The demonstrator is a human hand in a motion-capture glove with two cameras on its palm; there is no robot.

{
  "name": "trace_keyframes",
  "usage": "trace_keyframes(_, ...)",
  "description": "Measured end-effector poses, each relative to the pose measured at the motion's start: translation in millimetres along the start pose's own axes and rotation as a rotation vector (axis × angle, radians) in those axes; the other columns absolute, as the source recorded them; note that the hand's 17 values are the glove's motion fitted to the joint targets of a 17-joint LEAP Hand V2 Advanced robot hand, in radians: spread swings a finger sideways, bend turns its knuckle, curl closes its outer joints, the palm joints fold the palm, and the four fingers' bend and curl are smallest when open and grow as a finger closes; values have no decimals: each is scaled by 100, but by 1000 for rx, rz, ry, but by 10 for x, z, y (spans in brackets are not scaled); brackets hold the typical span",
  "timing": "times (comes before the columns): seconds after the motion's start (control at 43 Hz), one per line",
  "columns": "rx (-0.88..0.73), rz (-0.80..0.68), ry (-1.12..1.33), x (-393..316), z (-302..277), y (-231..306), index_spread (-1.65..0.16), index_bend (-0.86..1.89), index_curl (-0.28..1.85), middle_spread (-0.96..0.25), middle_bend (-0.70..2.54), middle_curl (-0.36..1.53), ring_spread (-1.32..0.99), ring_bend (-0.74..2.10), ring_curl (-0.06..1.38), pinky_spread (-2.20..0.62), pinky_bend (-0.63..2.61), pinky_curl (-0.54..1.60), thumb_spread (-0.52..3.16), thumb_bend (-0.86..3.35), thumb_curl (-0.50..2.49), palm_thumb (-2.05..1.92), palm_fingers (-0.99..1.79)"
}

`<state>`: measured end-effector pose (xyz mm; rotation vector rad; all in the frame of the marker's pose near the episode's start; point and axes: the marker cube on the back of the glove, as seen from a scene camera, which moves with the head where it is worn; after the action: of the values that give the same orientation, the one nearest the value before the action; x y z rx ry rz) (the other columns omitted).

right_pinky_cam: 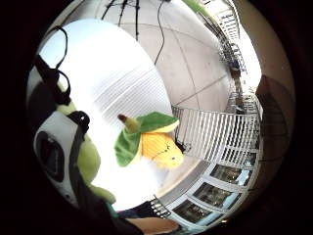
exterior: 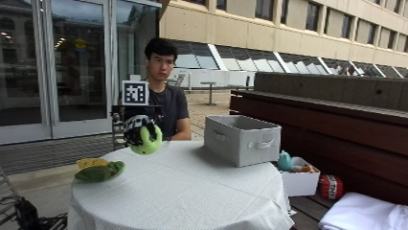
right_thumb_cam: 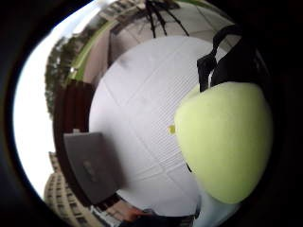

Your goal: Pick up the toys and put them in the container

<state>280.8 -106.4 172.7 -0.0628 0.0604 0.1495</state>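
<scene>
Above the tabletop (exterior: 185, 191), near the edge closest to the seated person, we see a lime-green plush toy (exterior: 148, 141) lifted clear of the white cloth, held in the gloved right hand (exterior: 137, 129). Its fingers are curled around the toy; in the thumb-side palm view the green body (right_thumb_cam: 222, 142) fills much of the picture, close against the palm. We note a second toy, a yellow-and-green plush (exterior: 99, 170), lying on the cloth near the tabletop's edge, well apart from the hand; the little-finger-side view shows it (right_pinky_cam: 149, 142) on the cloth, with green leaf-like parts over an orange-yellow body. The grey fabric container (exterior: 242, 139) stands upright on the far side of the tabletop from that toy, with a handle on its facing end. Beside the tabletop, a small white box (exterior: 300, 182) sits on a wooden bench (exterior: 357, 143), holding a teal item (exterior: 285, 160).
</scene>
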Motion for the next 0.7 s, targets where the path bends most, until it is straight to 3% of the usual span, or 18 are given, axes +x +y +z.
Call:
trace_keyframes(0.093,45,59,-10,-99,-494,31,-33,41,36,-41,52,54,-44,98,48,-47,91,34,53,20,65,75,108)
trace_keyframes(0.256,115,-52,-45,-345,-1144,114,-35,36,38,-45,48,56,-46,97,48,-47,93,36,52,17,69,73,105)
trace_keyframes(0.418,162,-38,-62,-810,-1714,343,-36,30,40,-47,44,57,-46,96,48,-46,92,37,54,15,73,73,104)
trace_keyframes(0.697,231,-219,-127,-2045,-2399,943,-39,21,43,-50,36,59,-48,95,48,-44,88,36,60,13,78,73,103)
